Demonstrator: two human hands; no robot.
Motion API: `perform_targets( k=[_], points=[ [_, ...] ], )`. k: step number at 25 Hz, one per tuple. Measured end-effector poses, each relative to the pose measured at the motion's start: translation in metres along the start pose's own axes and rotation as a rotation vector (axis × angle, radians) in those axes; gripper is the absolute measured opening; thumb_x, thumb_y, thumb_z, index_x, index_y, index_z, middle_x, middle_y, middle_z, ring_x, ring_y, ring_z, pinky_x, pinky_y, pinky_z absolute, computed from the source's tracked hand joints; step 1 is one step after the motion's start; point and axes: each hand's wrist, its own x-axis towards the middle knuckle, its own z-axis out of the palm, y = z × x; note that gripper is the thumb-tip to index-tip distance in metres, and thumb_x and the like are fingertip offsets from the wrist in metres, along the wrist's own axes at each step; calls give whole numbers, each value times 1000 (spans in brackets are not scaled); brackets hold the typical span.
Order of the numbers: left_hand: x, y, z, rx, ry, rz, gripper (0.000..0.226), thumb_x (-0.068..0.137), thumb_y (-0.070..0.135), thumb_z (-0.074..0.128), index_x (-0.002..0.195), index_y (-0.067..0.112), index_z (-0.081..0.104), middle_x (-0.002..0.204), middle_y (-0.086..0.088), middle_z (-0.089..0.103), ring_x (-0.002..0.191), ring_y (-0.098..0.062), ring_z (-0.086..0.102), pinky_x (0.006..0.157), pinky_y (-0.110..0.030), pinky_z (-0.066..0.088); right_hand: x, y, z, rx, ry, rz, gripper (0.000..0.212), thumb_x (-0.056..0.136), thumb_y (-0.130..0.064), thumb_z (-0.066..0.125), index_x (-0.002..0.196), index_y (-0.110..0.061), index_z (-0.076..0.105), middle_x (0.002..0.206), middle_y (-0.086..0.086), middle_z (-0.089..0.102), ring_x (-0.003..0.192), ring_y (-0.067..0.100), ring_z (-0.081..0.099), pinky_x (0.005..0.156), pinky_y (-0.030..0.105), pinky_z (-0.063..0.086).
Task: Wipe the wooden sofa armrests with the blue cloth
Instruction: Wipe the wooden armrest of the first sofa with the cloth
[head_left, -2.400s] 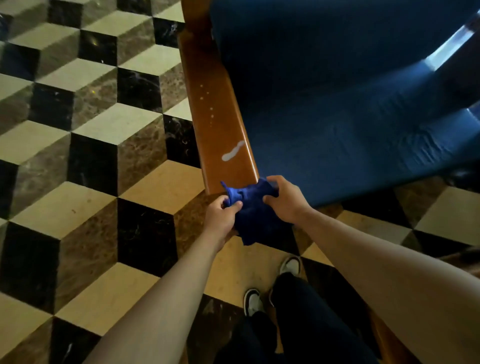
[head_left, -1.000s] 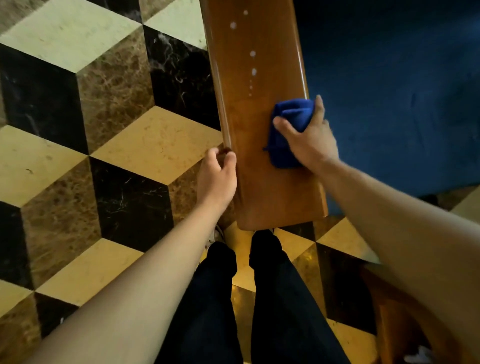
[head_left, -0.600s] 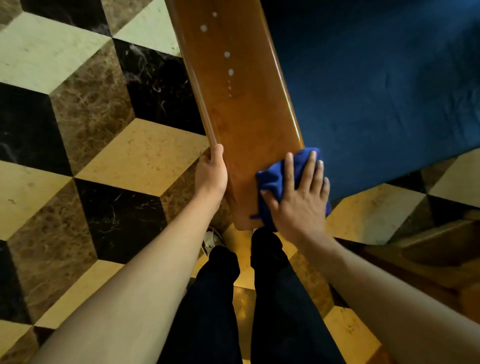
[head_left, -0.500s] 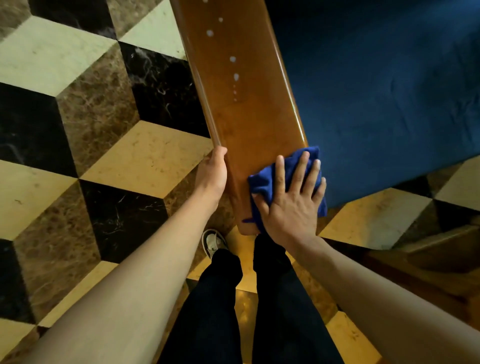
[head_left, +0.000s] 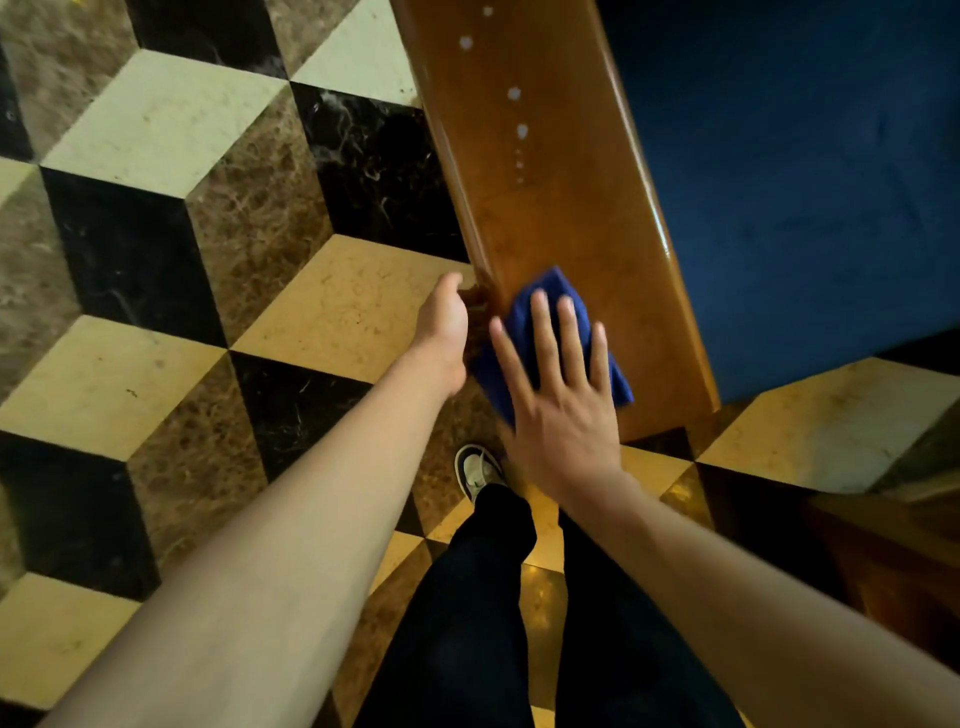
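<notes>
One cloth (head_left: 553, 338), blue and bunched, lies under my right hand (head_left: 563, 395) on the near end of the wooden armrest (head_left: 566, 223), toward its left edge. My right fingers (head_left: 543, 332) are spread flat and open on top of it, pressing it to the wood, not pinching it. The armrest's long axis runs away from me, up and slightly to the left, and the white spots (head_left: 521, 130) left to clean sit in a line along that axis, well beyond my fingertips. So I judge the next stroke has to go straight ahead along the board, and my right hand is the one placed for it. My left hand (head_left: 445, 325) is just beside the cloth at the armrest's outer edge, its fingers curled round or under that edge; they are hidden, so I cannot tell how tightly they grip. To the right of the wood is the blue sofa seat (head_left: 810, 182); to the left and below, the patterned floor (head_left: 208, 260) and my shoe (head_left: 478, 470).
</notes>
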Motion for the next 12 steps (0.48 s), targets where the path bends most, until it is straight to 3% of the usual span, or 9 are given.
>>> perform_targets(
  k=[3,7,10,12],
  points=[
    [-4,-10,10,21,28,-21,54,99,54,30,113,16,65,116,-16,73,103,-34,70,91,-50,56,-60,41,-4,-26,-75,42,106,82,-79,52,163,-27,7,170,15,-3,157,37,-3,123,63,9],
    [-2,-15,17,-8,28,-27,58,100,52,24,127,18,63,130,-15,69,114,-32,65,106,-54,48,-34,81,-23,50,-136,327,111,77,-96,30,162,-32,2,170,17,-3,155,43,1,121,63,19],
    [6,-16,16,-10,35,2,57,100,54,24,125,20,62,124,-13,70,112,-31,66,104,-55,49,46,92,-33,250,-123,623,111,70,-99,35,158,-36,9,156,19,37,133,46,46,100,57,45],
    [11,-15,12,-20,53,28,59,100,57,28,125,17,62,117,-13,73,107,-31,68,99,-53,53,110,110,-43,479,-119,834,110,64,-98,42,148,-26,36,134,13,60,113,39,61,85,44,47]
  ],
)
